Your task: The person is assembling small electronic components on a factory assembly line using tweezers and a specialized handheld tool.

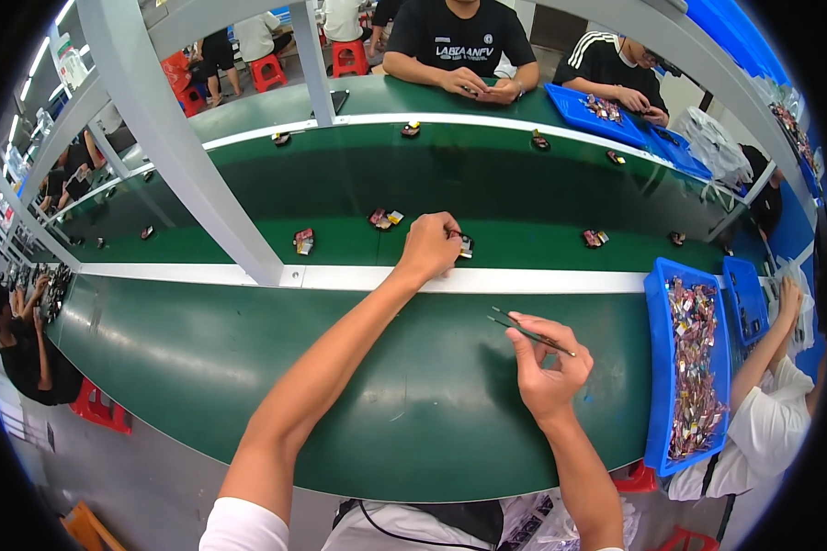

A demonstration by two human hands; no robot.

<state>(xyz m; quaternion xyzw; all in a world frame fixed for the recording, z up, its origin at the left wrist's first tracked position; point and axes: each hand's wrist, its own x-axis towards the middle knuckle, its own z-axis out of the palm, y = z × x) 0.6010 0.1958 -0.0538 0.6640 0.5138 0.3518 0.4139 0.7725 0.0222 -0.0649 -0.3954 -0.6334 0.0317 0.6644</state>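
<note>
Just past the white rail [358, 277], the left hand [431, 246] curls at a component [467, 246], grip unclear. Nearside, the right hand [554, 369] pinches tweezers [553, 345].

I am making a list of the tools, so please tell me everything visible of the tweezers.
The tweezers are slim, dark and metallic-looking, with two narrow arms ending in fine tips that stand apart. The right hand holds them slantwise in its fingers, tips pointing forward and to the left. They appear raised over the green tabletop, and the tips seem to touch nothing.
</note>
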